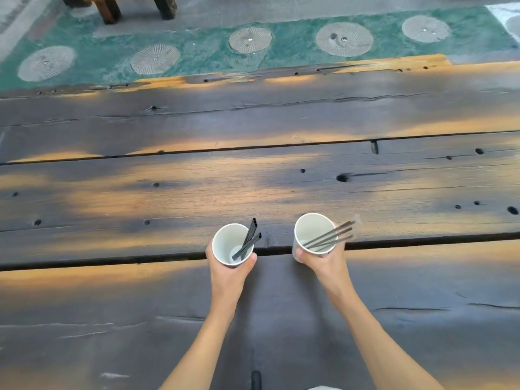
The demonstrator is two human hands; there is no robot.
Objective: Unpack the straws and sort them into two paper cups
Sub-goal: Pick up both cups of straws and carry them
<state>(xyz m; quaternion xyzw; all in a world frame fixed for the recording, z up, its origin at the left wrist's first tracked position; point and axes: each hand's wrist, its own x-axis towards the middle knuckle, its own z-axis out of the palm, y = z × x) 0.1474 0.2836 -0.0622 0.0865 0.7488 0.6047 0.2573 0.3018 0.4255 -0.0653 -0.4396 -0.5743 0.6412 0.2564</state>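
Note:
My left hand (229, 270) grips a white paper cup (226, 240) from below; a few bare black straws (249, 239) lean inside it, tips poking over its right rim. My right hand (320, 258) grips a second white paper cup (308, 230). Black straws in clear wrappers (333, 233) lie slanted in this cup and stick out past its right rim. Both cups sit low over the dark wooden table (253, 187), about a hand's width apart.
The table is made of wide dark planks with gaps, knots and holes. Beyond its far edge lies a green floor strip with round stone discs (343, 39). Wooden furniture legs (109, 9) stand at the top left.

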